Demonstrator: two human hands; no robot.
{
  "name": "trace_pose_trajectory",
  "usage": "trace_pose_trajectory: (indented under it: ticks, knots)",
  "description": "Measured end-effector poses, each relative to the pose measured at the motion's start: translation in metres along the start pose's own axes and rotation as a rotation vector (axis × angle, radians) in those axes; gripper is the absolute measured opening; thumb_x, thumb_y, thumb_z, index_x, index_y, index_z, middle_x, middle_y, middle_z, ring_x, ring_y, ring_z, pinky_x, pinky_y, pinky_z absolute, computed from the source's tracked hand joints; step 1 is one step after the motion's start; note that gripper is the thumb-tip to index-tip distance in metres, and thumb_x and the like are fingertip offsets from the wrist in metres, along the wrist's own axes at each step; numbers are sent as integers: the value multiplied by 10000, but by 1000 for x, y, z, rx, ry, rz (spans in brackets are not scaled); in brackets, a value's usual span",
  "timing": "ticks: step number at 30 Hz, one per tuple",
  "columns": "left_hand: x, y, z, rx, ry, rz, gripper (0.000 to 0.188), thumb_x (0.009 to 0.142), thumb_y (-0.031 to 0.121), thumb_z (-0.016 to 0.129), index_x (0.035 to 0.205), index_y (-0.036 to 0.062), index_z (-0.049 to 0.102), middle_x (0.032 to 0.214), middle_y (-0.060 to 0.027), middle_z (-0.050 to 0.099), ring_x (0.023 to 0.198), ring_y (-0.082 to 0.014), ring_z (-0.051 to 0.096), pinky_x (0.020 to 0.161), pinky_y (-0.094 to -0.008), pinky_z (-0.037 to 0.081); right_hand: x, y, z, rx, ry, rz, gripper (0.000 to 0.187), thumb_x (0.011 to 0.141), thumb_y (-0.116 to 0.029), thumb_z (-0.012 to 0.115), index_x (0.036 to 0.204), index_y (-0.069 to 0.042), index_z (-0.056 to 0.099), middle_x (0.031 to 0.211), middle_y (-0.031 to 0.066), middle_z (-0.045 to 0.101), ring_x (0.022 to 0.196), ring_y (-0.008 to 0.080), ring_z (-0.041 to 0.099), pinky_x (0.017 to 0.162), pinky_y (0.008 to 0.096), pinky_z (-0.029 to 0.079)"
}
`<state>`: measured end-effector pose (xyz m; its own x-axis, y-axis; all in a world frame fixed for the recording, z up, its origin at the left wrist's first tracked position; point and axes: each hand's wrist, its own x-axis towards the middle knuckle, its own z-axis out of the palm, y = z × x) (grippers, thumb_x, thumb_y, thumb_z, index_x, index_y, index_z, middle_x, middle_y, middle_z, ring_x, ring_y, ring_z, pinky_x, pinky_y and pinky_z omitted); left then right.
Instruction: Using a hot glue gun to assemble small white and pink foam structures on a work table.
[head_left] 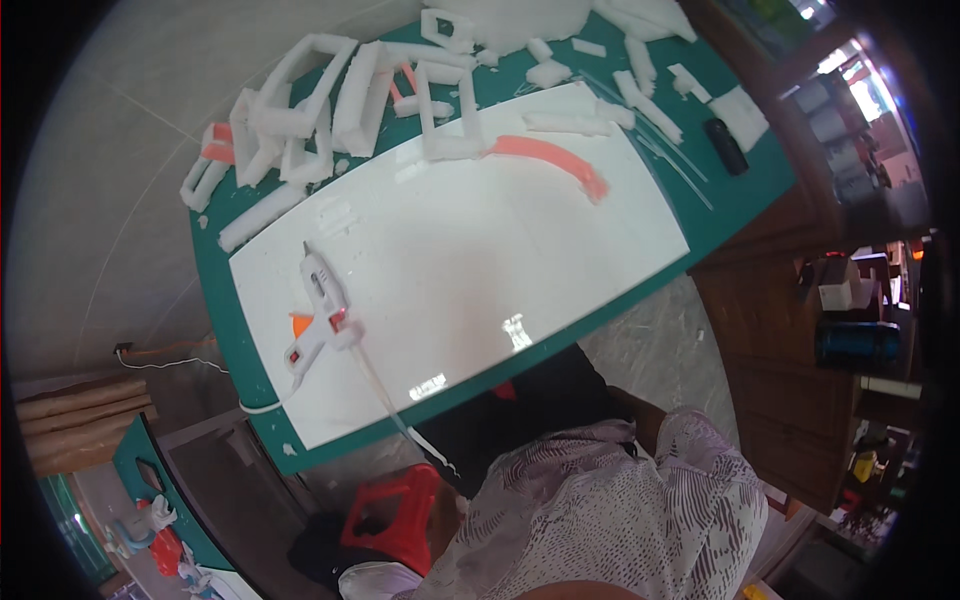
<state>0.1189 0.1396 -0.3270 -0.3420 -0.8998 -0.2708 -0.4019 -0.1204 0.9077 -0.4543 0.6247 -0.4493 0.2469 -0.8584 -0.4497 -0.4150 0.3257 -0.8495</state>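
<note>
Neither of my hands shows in the picture. On the white board (450, 260), which lies on a green table, a white hot glue gun (325, 295) with an orange trigger rests at the left. A long clear-white glue stick (385, 390) runs from its rear end past the board's near edge. Across the board's far part lies a curved pink strip (545, 158). Next to it stands a white foam frame (450, 112), and to the right a white foam strip (565, 124) lies flat.
Several foam frames (300, 90) and offcuts crowd the green table's far side (710, 215). Thin clear rods (675, 160) and a black cylinder (725, 146) lie at the right. A red plastic stool (395, 510) stands below, near a wooden cabinet (770, 350) on the right.
</note>
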Motion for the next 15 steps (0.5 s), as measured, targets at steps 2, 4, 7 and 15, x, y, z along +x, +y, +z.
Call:
trace_pose_trajectory:
  ticks: [2,4,7,15]
  knots:
    - [11,3,1,11,-7,-58,377,974,246,491,1199,-43,582,1084,-176,673,942,-315,651,838,-373,502,-28,11,26,19,6,18,366,914,-324,523,1170,-82,620,895,110,655,831,251,644,741,356,513]
    - [29,8,11,15,-28,-99,378,974,245,491,1201,-44,581,1085,-175,673,943,-314,651,838,-372,502,-32,14,29,31,33,41,368,913,-324,525,1172,-81,620,900,109,655,834,248,643,743,360,512]
    - [64,14,25,-32,-57,-154,378,974,243,492,1203,-44,581,1086,-172,674,944,-312,651,839,-371,501,-88,10,3,-1,72,100,371,911,-324,528,1174,-80,619,908,106,655,838,244,643,746,367,511]
    - [57,65,14,-52,126,-177,379,973,239,492,1207,-46,580,1089,-165,675,946,-308,651,840,-367,501,143,34,-179,-121,121,-48,379,905,-324,537,1181,-78,618,928,99,656,849,232,640,756,385,507]
